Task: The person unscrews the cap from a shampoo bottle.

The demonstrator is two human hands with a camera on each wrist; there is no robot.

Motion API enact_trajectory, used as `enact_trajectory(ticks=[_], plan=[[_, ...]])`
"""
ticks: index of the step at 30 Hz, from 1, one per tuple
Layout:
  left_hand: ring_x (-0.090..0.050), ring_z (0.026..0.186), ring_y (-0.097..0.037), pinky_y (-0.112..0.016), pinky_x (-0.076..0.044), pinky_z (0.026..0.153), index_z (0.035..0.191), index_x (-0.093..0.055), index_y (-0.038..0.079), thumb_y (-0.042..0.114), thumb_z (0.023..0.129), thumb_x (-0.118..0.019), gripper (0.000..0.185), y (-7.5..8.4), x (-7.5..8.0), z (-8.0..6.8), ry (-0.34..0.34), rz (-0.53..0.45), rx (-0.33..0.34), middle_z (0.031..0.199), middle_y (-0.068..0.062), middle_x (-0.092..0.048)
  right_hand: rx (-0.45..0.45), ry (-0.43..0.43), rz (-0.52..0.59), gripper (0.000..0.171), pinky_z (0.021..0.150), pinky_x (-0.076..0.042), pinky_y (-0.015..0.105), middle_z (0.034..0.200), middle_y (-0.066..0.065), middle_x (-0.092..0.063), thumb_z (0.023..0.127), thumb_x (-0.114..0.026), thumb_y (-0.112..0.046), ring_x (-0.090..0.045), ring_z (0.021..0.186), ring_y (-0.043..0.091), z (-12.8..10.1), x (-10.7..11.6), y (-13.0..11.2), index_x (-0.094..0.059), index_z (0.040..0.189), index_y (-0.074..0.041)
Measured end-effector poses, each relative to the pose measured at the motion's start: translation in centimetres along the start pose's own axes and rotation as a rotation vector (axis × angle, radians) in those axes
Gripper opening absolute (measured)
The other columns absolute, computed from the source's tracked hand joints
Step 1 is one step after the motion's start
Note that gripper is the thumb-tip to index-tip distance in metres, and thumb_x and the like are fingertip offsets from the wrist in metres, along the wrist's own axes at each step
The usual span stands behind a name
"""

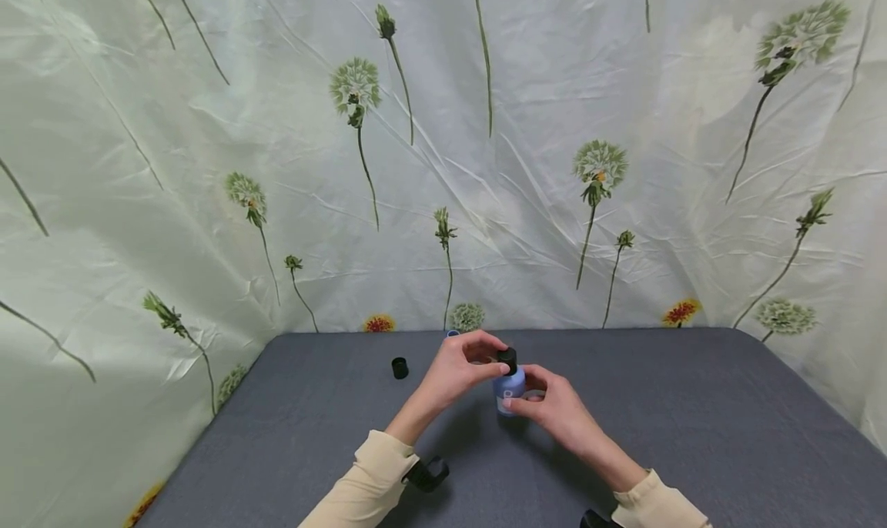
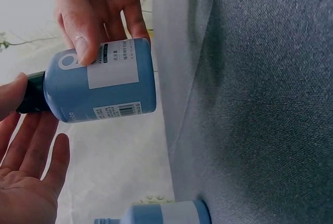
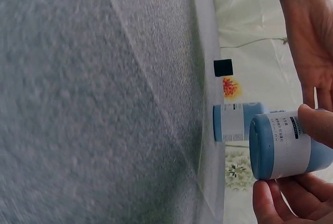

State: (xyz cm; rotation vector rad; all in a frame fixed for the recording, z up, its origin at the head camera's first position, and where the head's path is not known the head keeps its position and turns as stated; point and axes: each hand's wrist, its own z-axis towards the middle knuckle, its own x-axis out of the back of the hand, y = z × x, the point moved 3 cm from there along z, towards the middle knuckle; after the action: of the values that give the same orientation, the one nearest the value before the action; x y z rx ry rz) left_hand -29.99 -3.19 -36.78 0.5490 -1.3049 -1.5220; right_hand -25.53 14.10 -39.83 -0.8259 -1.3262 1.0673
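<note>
A blue bottle (image 1: 509,390) with a white label and a black cap (image 1: 509,360) is held upright between both hands, low over the grey table. My left hand (image 1: 453,370) pinches the cap from the side, thumb against fingers, as the left wrist view also shows. Around the bottle's body my right hand (image 1: 557,406) curls its thumb and fingers. A second blue bottle (image 3: 232,122) stands further back on the table, its threaded neck bare in the left wrist view; in the head view the left hand hides most of it.
A loose black cap (image 1: 399,368) lies on the table (image 1: 333,436), left of the hands. Behind the table's far edge hangs a pale curtain (image 1: 527,166) printed with dandelions. Black straps (image 1: 426,475) sit at the wrists.
</note>
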Motion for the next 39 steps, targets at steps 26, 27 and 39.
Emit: enact_trajectory(ticks=[26,27,39], plan=[[-0.067,0.092,-0.018,-0.037,-0.053,0.083,0.106,-0.073,0.018,0.017,0.085,-0.08,0.023,1.2,-0.6,-3.0,-0.04,0.019,-0.014,0.105,0.002,-0.069,-0.041,-0.024,-0.019,0.059,0.075,-0.055,0.036,0.109,0.008,-0.065,0.077,-0.085,-0.03,-0.067,0.089,0.02,-3.4,-0.7,0.0,-0.062,0.126,-0.006],[-0.067,0.092,-0.018,-0.037,-0.053,0.084,0.106,-0.073,0.019,0.017,0.084,-0.08,0.023,1.2,-0.7,-3.1,-0.042,0.017,-0.013,0.105,0.003,-0.069,-0.05,-0.027,-0.018,0.059,0.075,-0.055,0.036,0.109,0.008,-0.065,0.077,-0.085,-0.031,-0.067,0.089,0.02,-3.5,-0.7,0.0,-0.062,0.126,-0.006],[-0.067,0.09,-0.019,-0.041,-0.052,0.085,0.104,-0.073,0.018,0.015,0.083,-0.08,0.022,1.3,-1.3,-4.1,-0.051,-0.012,0.002,0.102,0.003,-0.07,-0.115,-0.033,-0.052,0.063,0.076,-0.055,0.038,0.11,0.007,-0.065,0.076,-0.086,-0.033,-0.065,0.09,0.021,-5.0,-0.5,0.2,-0.061,0.127,-0.006]])
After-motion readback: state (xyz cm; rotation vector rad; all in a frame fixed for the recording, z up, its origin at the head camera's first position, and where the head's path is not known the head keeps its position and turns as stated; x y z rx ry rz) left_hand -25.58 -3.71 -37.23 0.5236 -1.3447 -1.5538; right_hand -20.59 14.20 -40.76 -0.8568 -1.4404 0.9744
